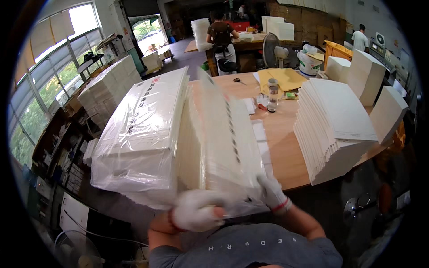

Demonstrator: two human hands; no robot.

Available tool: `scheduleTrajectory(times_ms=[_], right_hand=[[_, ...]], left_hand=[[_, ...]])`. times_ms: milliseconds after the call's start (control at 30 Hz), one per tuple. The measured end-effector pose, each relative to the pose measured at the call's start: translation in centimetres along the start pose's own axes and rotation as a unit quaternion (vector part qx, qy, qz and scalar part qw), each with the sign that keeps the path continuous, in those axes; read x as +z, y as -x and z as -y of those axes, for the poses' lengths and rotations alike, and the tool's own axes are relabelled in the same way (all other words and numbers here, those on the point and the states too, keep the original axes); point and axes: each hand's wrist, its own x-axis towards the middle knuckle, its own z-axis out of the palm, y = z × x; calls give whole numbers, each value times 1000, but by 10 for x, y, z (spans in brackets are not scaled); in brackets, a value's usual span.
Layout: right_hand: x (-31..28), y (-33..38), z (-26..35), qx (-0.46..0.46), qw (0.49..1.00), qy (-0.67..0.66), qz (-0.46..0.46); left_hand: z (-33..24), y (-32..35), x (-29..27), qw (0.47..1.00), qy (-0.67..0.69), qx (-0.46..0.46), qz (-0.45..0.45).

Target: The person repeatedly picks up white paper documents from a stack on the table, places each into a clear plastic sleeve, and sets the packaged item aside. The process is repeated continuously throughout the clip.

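At the counter (286, 134) near edge, my gloved hands, left hand (196, 210) and right hand (272, 193), grip the tilted plastic-wrapped paper bundle (219, 134); the slick wrap could let it slip.

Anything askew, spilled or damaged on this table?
Nothing spilled or damaged. The only uneven thing is the plastic-wrapped bundle that both gloved hands, left hand and right hand, hold at its near end: it stands tilted on edge beside the flat wrapped bundle. The white sheet stack fans out slightly down its side.

Bare table strip (286, 147) between wrapped bundle (219, 134) and white sheet stack (335, 125), bottle (272, 94) standing behind
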Motion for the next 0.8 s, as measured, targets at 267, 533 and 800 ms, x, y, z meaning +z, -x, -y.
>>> scheduleTrajectory(times_ms=[267,533,800], right_hand=[[163,-54,100,133,905,-67,398],[130,-43,19,-58,928,65,361],[-58,51,-100,345,927,106,97]], left_hand=[[26,72,-190,800,46,189,-567],[150,149,-73,734,96,9,-672],[263,57,180,988,-26,-133,-78]])
